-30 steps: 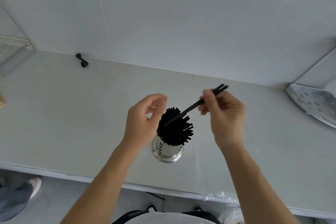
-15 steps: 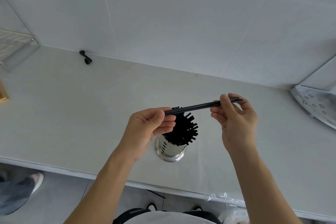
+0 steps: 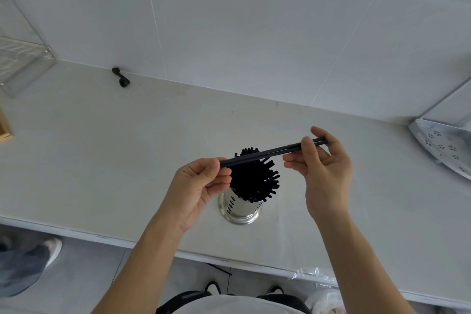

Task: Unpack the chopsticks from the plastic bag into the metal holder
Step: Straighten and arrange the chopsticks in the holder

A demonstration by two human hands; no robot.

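— What are your fingers doing right now?

— My right hand is pinching one end of a black chopstick pair between thumb and forefinger, closed snugly on it. My left hand is pinching the other end the same way, fingertips closed round the tip.

— How is the pair lying?

— Its long axis is running nearly level, left to right, rising slightly toward my right hand. It is hanging straight above the metal holder, crossing over the tops of the black chopsticks already standing in there.

— Which hand is nearer the holder?

— The left one is sitting just beside its rim; the right is holding off further. I judge the pair is needing to be tipped upright, one end swinging down into the holder.

— Anything in the way?

— The holder is looking crowded, and the standing ends are fanning outward, so finding a gap could be fiddly. The plastic bag is hanging below the counter edge, near my right forearm. A small black object is lying well apart by the wall.
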